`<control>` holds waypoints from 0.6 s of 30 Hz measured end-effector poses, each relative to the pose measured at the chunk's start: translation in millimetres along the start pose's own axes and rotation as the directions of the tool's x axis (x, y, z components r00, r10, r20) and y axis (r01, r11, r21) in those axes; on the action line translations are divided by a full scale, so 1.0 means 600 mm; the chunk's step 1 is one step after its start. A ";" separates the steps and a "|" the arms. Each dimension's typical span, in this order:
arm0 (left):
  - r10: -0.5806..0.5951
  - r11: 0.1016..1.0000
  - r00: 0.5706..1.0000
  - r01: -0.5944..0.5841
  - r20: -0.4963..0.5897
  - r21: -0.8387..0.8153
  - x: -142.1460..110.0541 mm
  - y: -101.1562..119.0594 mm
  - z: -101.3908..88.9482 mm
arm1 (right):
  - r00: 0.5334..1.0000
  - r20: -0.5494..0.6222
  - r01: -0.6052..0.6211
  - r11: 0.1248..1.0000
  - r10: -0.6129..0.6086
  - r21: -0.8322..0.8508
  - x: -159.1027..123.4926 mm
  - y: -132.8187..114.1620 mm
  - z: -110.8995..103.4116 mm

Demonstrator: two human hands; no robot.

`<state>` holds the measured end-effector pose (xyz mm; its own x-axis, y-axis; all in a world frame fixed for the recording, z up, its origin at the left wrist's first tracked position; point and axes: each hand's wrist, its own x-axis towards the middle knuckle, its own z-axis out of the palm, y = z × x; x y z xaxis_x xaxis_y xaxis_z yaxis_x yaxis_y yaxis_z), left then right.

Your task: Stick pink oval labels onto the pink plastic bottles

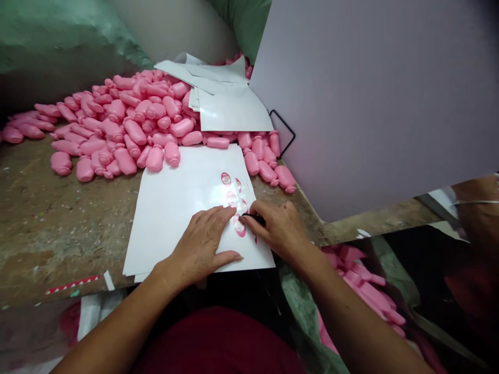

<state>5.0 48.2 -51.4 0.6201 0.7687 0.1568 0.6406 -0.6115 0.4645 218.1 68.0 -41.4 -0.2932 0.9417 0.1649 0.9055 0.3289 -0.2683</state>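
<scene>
Pinching a small black implement (254,219), too small to tell whether pen or blade, between the closed fingers (249,216) of the right hand (277,231), its tip at an oval pink label (239,226) near the edge of a white label sheet (202,202). Left hand (198,246) lying flat on that sheet, spread digits holding nothing, pinning the paper just beside the labels. Judging by the grip, working at one label at a time; next move calling for a steady lift with the paper kept pinned. Sheet lying on a rough, worn table (58,223), a heap of pink plastic bottles (132,130) just beyond, more white sheets (234,109) piled on them, a lilac board (370,104) to the right.
</scene>
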 end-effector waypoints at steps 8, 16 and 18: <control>0.002 1.000 0.999 -0.003 -0.035 -0.025 -0.002 -0.004 0.004 | 0.974 0.129 -0.227 0.747 0.189 0.625 0.002 0.000 -0.018; -0.037 0.986 0.995 0.051 0.092 -0.161 0.003 0.001 -0.017 | 0.913 0.191 -0.292 0.249 0.361 0.923 -0.024 -0.003 -0.037; -0.070 0.960 0.997 0.078 0.042 -0.270 0.001 0.007 -0.028 | 0.927 0.176 -0.277 0.290 0.330 0.916 -0.019 -0.016 -0.045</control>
<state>0.4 49.2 -34.9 0.5924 0.8009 0.0875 0.5409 -0.4758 0.6936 220.9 52.4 -15.1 -0.0267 0.9943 -0.1029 0.0632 -0.1010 -0.9929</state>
